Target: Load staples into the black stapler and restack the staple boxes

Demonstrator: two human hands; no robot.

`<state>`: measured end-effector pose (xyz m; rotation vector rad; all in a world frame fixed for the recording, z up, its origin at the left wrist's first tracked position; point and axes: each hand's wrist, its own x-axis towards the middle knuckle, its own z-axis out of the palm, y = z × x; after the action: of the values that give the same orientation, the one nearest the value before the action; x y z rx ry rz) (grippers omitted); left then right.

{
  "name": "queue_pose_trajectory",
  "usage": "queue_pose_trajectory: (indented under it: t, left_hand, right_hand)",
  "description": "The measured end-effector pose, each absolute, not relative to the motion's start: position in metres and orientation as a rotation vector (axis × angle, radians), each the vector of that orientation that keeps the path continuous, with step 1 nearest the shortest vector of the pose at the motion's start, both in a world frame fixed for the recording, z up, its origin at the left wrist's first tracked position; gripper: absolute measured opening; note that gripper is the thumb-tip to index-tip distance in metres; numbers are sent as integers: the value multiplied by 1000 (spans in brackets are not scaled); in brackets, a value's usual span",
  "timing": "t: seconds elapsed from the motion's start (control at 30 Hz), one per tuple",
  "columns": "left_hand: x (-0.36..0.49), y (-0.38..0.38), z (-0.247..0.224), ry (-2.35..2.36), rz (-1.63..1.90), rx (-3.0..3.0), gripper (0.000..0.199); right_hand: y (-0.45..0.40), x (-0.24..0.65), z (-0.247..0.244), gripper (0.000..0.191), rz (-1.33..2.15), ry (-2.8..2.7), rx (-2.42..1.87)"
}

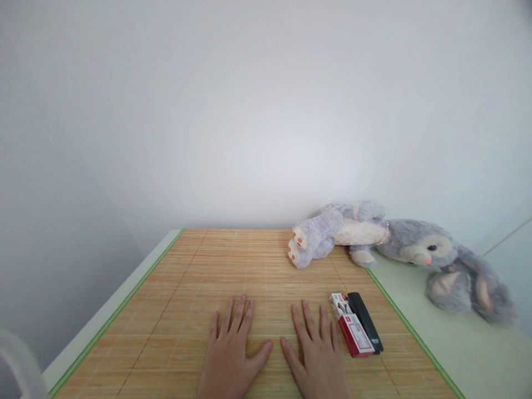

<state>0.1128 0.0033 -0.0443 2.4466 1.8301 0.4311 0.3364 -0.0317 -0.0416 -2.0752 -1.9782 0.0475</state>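
Palm down on the bamboo mat (166, 338), my left hand (233, 354) lies flat with its fingers spread, holding nothing. Beside it my right hand (318, 357) rests the same way, the two thumbs pointing at each other with a small gap between. Just right of my right hand sits a small red and white box (356, 335). A smaller white box with a picture on it (341, 303) lies at its far end. Along their right side lies a long black object (366, 321), which looks like a stapler.
A grey plush rabbit (361, 233) lies on its side at the back right, legs on the mat, head and ears over the pale tabletop (449, 343). Behind stands a white wall (266, 111). A blurred pale curved object (20, 363) shows at lower left.
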Motion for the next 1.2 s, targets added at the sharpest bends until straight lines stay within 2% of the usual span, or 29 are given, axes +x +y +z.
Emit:
queue_pose_trajectory:
  t: [0.27, 0.8, 1.2]
  left_hand:
    - [112, 4, -47, 1812, 451, 2473, 81]
    - [112, -3, -35, 1811, 395, 2441, 71]
    - [111, -1, -37, 1800, 429, 2441, 69]
  right_hand:
    - [-31, 328, -52, 71, -126, -1982, -2124]
    - [-40, 324, -35, 72, -93, -1982, -2168]
    - [-36, 327, -44, 71, -98, -1970, -2142]
